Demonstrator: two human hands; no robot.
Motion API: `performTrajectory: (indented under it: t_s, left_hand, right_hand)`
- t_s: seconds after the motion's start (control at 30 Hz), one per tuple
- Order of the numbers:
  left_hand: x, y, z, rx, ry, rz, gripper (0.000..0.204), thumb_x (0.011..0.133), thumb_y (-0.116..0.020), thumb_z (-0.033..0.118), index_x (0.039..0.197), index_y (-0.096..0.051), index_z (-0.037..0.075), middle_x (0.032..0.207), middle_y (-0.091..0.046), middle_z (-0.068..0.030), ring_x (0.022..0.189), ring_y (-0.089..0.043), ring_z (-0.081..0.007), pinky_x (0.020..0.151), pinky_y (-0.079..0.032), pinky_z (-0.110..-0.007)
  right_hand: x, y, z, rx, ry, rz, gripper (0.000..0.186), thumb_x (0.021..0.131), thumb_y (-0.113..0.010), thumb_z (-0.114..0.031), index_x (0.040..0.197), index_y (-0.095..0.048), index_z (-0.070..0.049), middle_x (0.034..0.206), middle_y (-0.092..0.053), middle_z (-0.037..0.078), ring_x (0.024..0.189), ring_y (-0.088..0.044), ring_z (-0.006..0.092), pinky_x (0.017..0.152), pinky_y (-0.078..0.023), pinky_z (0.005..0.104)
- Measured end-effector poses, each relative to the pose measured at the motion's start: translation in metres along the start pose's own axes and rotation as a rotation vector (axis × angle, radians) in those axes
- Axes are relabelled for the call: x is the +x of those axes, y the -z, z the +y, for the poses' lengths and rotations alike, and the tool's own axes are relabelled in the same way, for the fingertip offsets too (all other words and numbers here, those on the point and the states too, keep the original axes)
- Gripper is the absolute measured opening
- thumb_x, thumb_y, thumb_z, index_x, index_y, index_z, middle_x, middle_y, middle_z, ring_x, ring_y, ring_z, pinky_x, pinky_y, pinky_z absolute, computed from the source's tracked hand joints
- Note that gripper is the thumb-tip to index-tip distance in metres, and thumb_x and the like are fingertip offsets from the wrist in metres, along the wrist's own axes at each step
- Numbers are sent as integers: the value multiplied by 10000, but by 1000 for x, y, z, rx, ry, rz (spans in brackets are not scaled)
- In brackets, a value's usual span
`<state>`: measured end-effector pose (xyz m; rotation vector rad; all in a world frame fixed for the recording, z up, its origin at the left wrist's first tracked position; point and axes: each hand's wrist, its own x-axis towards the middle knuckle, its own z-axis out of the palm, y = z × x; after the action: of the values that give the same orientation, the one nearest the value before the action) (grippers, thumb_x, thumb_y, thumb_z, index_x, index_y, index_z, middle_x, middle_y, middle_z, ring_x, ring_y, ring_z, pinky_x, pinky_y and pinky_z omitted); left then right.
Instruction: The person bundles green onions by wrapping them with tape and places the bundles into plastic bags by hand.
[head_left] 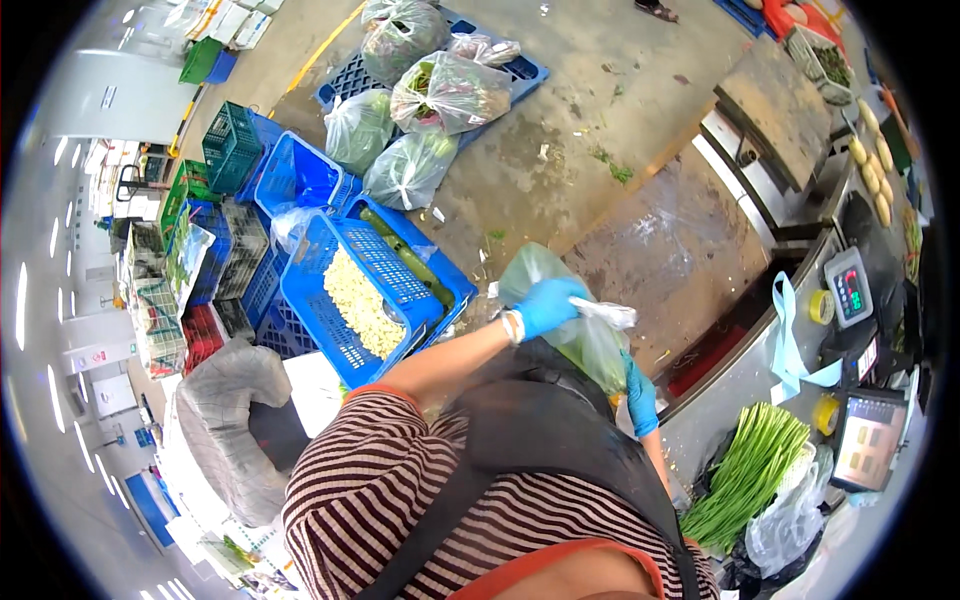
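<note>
A see-through plastic bag [592, 352] with pale green contents hangs in front of my apron; what is in it cannot be made out. My left hand [548, 308], in a blue glove, closes around the bag's gathered upper part, and a whitish bunched end [612, 316] sticks out past its fingers. Lower down, my right hand [640, 393], also in a blue glove, grips the bag's right side, with its fingers partly hidden. On the steel counter near that forearm lies a heap of long green stalks [752, 465].
Blue crates stand to the left, one with pale yellow chopped pieces [360, 300]. Filled plastic bags [450, 92] lie on a blue pallet [525, 75] ahead. A scale [848, 288], tape rolls [821, 307] and a screen [872, 440] occupy the right-hand counter. The floor is wet.
</note>
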<state>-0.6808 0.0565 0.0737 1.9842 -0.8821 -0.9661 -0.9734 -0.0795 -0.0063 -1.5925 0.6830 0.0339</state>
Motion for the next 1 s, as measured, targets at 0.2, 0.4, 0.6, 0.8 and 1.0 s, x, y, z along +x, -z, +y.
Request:
performTrajectory:
  t_s: [0.2, 0.4, 0.6, 0.8, 1.0]
  left_hand:
    - [-13, 146, -67, 7, -131, 277, 207, 720, -612, -10, 902, -698, 37, 884, -654, -126, 833, -630, -255, 771, -490, -321]
    - [17, 333, -135, -40, -99, 549, 245, 728, -562, -74, 918, -674, 32, 921, -620, -122, 849, -607, -258, 750, -481, -316]
    - [64, 515, -229, 161, 51, 832, 113, 811, -615, 44, 911, -665, 50, 879, -634, -125, 838, -615, -254, 777, -491, -335]
    - [127, 702, -429, 169, 179, 655, 310, 913, -553, 177, 1151, -615, -12, 1106, -620, -145, 939, -562, -216, 897, -471, -355]
    - [239, 579, -451, 310, 130, 144, 373, 938, -538, 240, 1184, -589, -37, 1099, -624, -149, 955, -556, -233, 892, -452, -349]
  right_hand:
    - [69, -21, -43, -182, -21, 205, 343, 1003, -469, -261, 1204, -635, -38, 1138, -674, 108, 1045, -610, 157, 944, -435, 298]
    - [162, -62, -70, -64, -158, 202, 358, 976, -519, -303, 1181, -655, -44, 1095, -683, 86, 926, -619, 153, 862, -463, 295]
    - [190, -109, -111, -177, -344, 78, 371, 970, -509, -315, 1176, -656, -43, 1098, -684, 91, 966, -628, 160, 895, -460, 297]
    - [167, -141, -136, -388, -486, 95, 478, 944, -488, -443, 1198, -645, -70, 1096, -683, 129, 983, -635, 207, 911, -466, 342]
    - [97, -168, -104, -331, -679, 321, 577, 907, -470, -557, 1175, -646, -78, 1188, -633, 161, 1095, -595, 339, 967, -438, 398]
